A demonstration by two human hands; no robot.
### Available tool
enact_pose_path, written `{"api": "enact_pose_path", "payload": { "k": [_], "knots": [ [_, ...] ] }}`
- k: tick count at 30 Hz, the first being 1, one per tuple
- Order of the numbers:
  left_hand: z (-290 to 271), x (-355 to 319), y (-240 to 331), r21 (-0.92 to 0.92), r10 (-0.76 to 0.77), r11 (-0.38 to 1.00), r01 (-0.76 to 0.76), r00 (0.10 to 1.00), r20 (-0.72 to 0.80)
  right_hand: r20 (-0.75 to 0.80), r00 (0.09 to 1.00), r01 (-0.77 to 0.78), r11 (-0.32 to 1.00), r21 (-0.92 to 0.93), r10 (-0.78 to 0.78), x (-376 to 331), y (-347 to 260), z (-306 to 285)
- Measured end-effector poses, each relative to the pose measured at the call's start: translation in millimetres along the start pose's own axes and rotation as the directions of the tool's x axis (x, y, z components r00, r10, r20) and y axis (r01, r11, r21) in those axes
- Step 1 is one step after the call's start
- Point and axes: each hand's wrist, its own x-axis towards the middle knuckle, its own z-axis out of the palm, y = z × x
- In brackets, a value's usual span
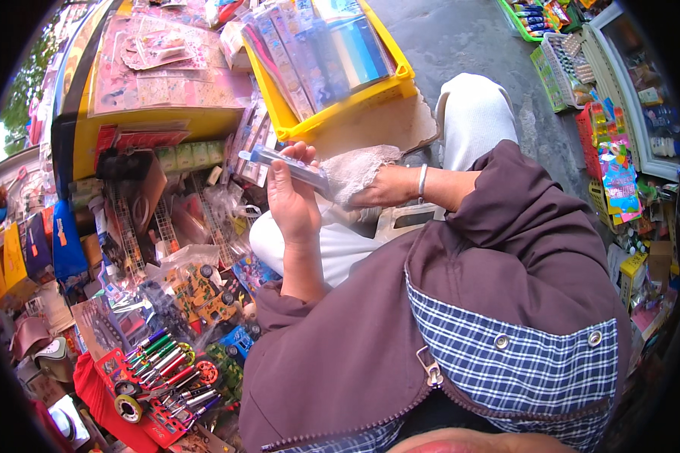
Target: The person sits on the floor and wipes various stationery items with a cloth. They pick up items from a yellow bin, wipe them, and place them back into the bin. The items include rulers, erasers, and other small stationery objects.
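Observation:
My left hand (295, 200) is raised in the middle, fingers and thumb closed on a slim, clear-and-bluish plastic pack (279, 164) with a rounded tab at one end. What the pack contains is too small to tell. A frayed beige cloth (359, 170) is in my right hand (378, 187), which is closed around it. The cloth meets the right end of the pack. Just beyond both hands stands a yellow plastic basket (347, 107), with several long packs in clear and blue wrapping (302, 68) inside.
To the left, a display box (166, 124) carries flat pink packets. Toy vehicles (204, 294) and a bundle of pens (170, 370) crowd the lower left. Beyond my white-trousered knee (476, 113) lies grey floor (461, 45). Goods baskets (563, 72) and a framed case (642, 98) line the right.

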Motion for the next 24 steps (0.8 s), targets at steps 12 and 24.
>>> {"api": "enact_pose_path", "payload": {
  "k": [12,24],
  "knots": [
    [8.1,-7.9,1.7,-0.154,-0.339,0.928,0.34,0.94,0.038,-0.281,0.954,-0.004,0.93,-0.367,-0.107,9.0,9.1,-16.7],
    [19.8,-24.9,-23.1,0.284,-0.173,0.952,0.113,0.966,0.193,-0.111,0.883,-0.414,0.869,0.27,0.455,4.3,7.2,-16.5]
  ]
}}
